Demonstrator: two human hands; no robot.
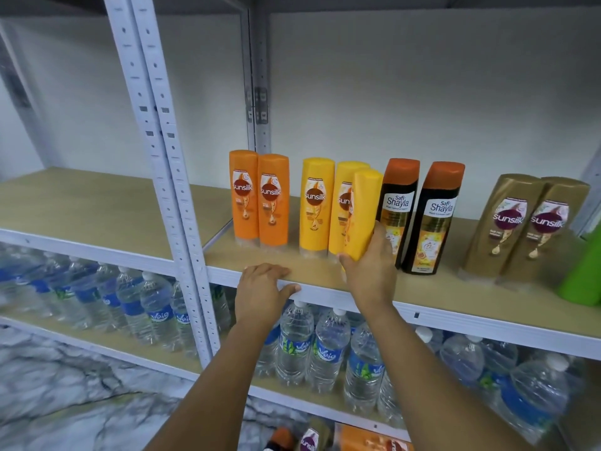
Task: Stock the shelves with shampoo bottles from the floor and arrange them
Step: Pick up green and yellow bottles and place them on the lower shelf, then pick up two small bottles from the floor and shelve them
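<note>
My right hand [370, 271] grips a yellow shampoo bottle [362, 213] by its lower end, holding it on the wooden shelf [422, 288] in front of two other yellow bottles [317, 206]. My left hand [260, 288] rests on the shelf's front edge with fingers bent over it. Left of the yellow ones stand two orange bottles [258, 198]. To the right stand two black bottles with orange caps [432, 219] and two gold bottles [523, 226]. More bottles [328, 439] lie on the floor at the bottom edge.
A green bottle [583, 271] stands at the far right of the shelf. Water bottles [325, 349] fill the shelf below. White perforated uprights [169, 177] divide this bay from the left bay's wooden shelf [81, 203]. The floor [65, 402] is marbled grey.
</note>
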